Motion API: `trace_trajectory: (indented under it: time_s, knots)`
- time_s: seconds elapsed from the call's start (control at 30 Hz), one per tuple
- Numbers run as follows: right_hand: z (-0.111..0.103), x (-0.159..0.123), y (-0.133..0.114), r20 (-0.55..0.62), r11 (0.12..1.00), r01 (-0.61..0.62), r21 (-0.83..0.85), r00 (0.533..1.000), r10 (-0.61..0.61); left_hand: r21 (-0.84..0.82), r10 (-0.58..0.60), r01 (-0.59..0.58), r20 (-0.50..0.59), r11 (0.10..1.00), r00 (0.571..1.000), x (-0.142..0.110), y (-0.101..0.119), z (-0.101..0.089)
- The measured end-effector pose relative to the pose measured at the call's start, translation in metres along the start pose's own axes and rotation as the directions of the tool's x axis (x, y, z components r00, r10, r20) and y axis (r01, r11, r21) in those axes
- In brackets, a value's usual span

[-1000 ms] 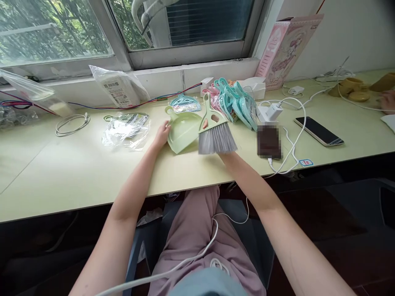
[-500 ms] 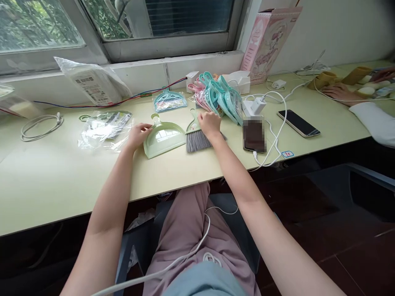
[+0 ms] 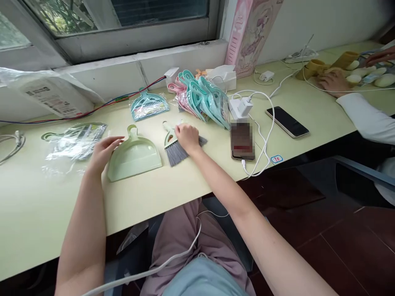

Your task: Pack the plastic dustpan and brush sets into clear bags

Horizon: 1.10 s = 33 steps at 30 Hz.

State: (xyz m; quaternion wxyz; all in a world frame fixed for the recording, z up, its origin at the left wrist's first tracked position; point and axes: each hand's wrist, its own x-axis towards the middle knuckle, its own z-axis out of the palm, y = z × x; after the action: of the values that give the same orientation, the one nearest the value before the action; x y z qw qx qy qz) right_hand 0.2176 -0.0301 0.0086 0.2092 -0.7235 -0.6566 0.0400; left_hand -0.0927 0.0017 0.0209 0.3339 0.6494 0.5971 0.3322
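A pale green dustpan point(image 3: 134, 156) lies on the table, its looped handle pointing towards the window. My left hand point(image 3: 104, 153) is at its upper left rim, thumb and fingers close together on the edge. To the right of the dustpan is a small hand brush with grey bristles point(image 3: 176, 153) and a pale green handle. My right hand point(image 3: 187, 137) is closed over the brush and hides its middle. The bristles show on both sides of the fist and rest on or close to the tabletop.
Behind my hands lie a wrapped blue dustpan set point(image 3: 148, 107) and a pile of wrapped turquoise and pink sets point(image 3: 203, 98). A clear-wrapped green set point(image 3: 75, 142) lies left. Two phones point(image 3: 242, 139), a charger point(image 3: 245, 107) and cables are right. Another person's hand point(image 3: 333, 81) works farther right.
The view has turned to the right, so the things on the table appear farther left. Both hands stay at the dustpan and the brush, which appears slightly more tilted.
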Motion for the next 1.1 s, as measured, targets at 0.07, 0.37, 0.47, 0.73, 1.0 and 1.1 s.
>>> trace_trajectory:
  time_s: [0.07,0.37,0.47,0.73,1.0,1.1]
  knots:
    - [0.006,0.001,-0.007,0.015,0.999,0.033,0.043,0.999,-0.033,-0.016,-0.041,0.04,-0.032,0.999,0.999,0.0,0.0,-0.001]
    - [0.007,0.021,-0.014,-0.003,0.949,0.04,0.314,0.999,-0.041,-0.016,-0.105,0.104,-0.258,0.994,0.961,0.001,0.005,0.01]
    - [0.008,0.022,-0.014,0.02,0.905,0.005,0.426,1.0,-0.015,-0.022,-0.014,0.007,-0.327,1.0,0.945,0.003,0.005,0.012]
    - [0.009,0.026,-0.017,0.111,0.861,-0.055,0.506,0.994,-0.002,0.037,0.003,0.011,-0.374,0.999,0.928,-0.004,0.012,0.014]
    - [0.013,0.029,-0.017,0.128,0.858,-0.037,0.512,0.991,-0.034,0.153,0.098,-0.048,-0.34,0.987,0.935,-0.008,0.015,0.015]
    - [0.014,0.029,-0.018,0.125,0.868,-0.022,0.495,0.991,-0.046,0.181,0.079,-0.017,-0.34,0.983,0.937,-0.007,0.013,0.015]
